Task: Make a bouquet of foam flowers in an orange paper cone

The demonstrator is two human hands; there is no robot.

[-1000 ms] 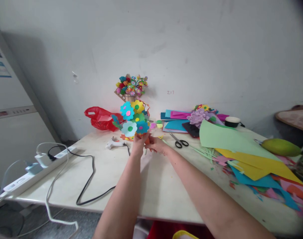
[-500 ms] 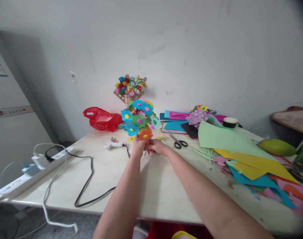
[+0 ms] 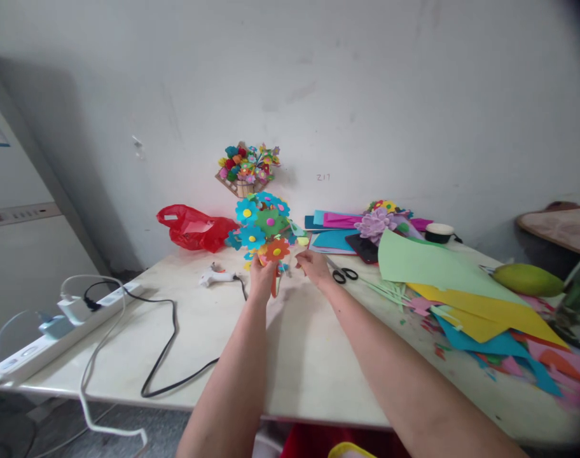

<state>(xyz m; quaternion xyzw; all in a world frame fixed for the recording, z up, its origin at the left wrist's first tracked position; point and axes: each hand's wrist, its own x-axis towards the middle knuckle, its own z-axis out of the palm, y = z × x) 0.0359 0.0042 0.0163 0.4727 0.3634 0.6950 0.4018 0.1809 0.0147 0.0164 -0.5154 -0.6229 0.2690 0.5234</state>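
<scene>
My left hand (image 3: 262, 278) is closed around the lower part of a bunch of craft flowers (image 3: 252, 236), with blue, green and orange heads and round coloured centres. A narrow orange strip (image 3: 275, 284) hangs down beside its fingers. To the right of the bunch, a small gap away, my right hand (image 3: 313, 267) is closed in a pinch. What sits between its fingertips is too small to make out. Just beyond the right hand lie black-handled scissors (image 3: 345, 275). A white glue gun (image 3: 215, 277) rests on the table left of the bunch.
A red plastic bag (image 3: 194, 228) lies at the back left. Coloured sheets (image 3: 447, 270), scraps and a green mango (image 3: 527, 280) cover the right side. A power strip (image 3: 75, 334) with cables runs along the left edge. A flower basket (image 3: 245, 187) hangs on the wall.
My right hand has drawn away to the right and slightly up from the stems. The bunch has turned a little in my left hand, which keeps its hold.
</scene>
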